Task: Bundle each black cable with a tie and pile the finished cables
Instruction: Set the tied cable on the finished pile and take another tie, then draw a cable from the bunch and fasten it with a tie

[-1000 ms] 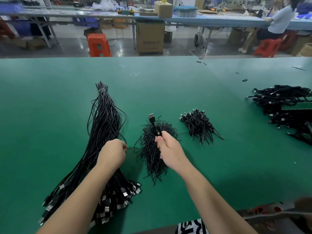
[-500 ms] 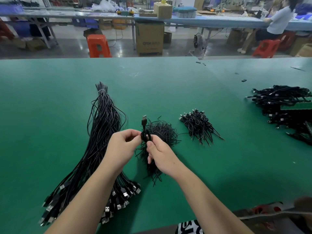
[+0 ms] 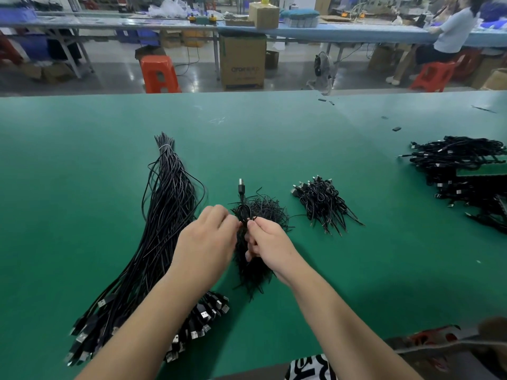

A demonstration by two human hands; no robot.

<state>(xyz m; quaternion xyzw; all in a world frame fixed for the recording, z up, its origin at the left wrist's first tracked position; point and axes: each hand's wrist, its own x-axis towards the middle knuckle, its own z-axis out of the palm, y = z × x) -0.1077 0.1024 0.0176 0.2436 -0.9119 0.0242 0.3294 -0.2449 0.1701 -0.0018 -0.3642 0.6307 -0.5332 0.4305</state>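
Note:
A coiled black cable [image 3: 242, 208] with its USB plug pointing up is held between both hands over the heap of black ties [image 3: 258, 248]. My left hand [image 3: 208, 239] pinches the coil from the left. My right hand [image 3: 270, 245] pinches it from the right, with a thin tie at its fingertips. A long sheaf of loose black cables [image 3: 162, 223] lies to the left, plugs toward me. A small pile of bundled cables [image 3: 322, 202] sits to the right of the ties.
The green table [image 3: 356, 270] stretches wide. A larger heap of black cables [image 3: 466, 171] lies at the far right edge. Small black scraps [image 3: 396, 129] dot the far side. Beyond the table are an orange stool, cardboard boxes and a seated person.
My left hand left the cable sheaf and came to the coiled cable. Both hands now hold it close together above the ties, slightly farther right than half a second ago.

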